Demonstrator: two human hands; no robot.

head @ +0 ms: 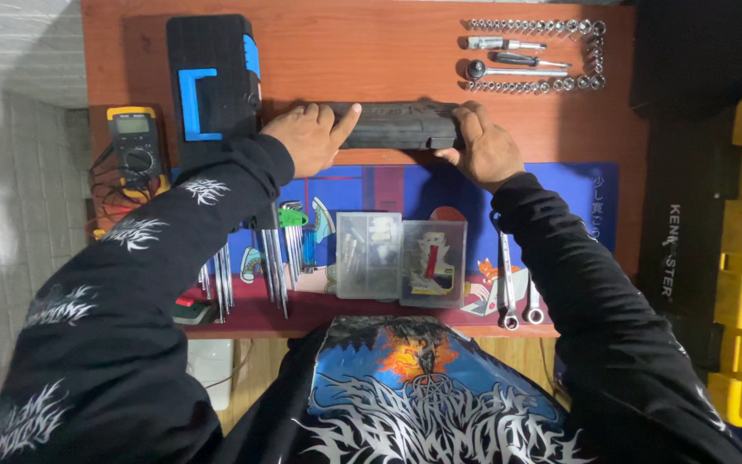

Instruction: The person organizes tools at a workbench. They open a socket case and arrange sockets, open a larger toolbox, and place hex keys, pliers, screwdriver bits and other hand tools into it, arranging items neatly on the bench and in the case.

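Reddish wooden desktop against a pale brick wall: at its left a yellow multimeter (135,142) and a black-and-blue plastic tool case (214,82). The left hand (309,137) and right hand (484,148) each curl around one end of a long dark plastic case (398,125) lying mid-desk. It looks rigid and moderately heavy; gripping both ends suits it. Sockets and ratchet (530,56) lie upper right.
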